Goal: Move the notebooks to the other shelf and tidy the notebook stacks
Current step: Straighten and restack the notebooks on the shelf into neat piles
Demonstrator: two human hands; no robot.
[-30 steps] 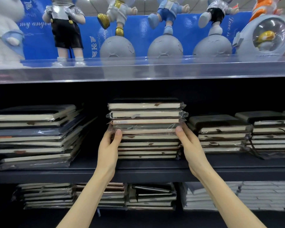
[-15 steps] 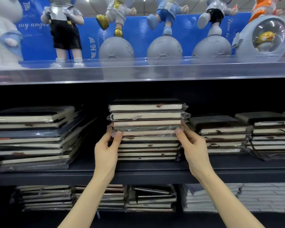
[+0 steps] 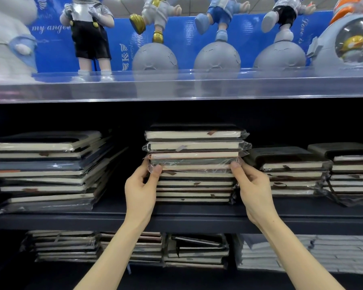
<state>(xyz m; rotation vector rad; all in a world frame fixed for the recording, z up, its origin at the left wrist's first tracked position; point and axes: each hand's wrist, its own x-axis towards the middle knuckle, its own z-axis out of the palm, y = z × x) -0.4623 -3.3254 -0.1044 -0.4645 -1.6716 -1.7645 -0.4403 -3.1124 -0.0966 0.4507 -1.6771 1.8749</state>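
A middle stack of plastic-wrapped notebooks (image 3: 195, 162) stands on the dark middle shelf (image 3: 180, 218). My left hand (image 3: 142, 189) pinches the left side of that stack about halfway up, fingertips on the wrapped notebook there. My right hand (image 3: 253, 185) grips the stack's right side at the same height. The upper few notebooks sit slightly askew above my fingers. A slumped, leaning stack (image 3: 46, 170) lies to the left, and two lower stacks (image 3: 289, 170) lie to the right.
Above, a clear acrylic-fronted shelf (image 3: 180, 88) carries several figurines on grey balls (image 3: 217, 57). The lower shelf holds more notebook stacks (image 3: 195, 250) and white ones (image 3: 306, 254) at the right. Gaps separate the middle stack from its neighbours.
Both hands have slid up the sides of the middle stack and closed their fingers on it at mid-height. The upper notebooks have shifted slightly.
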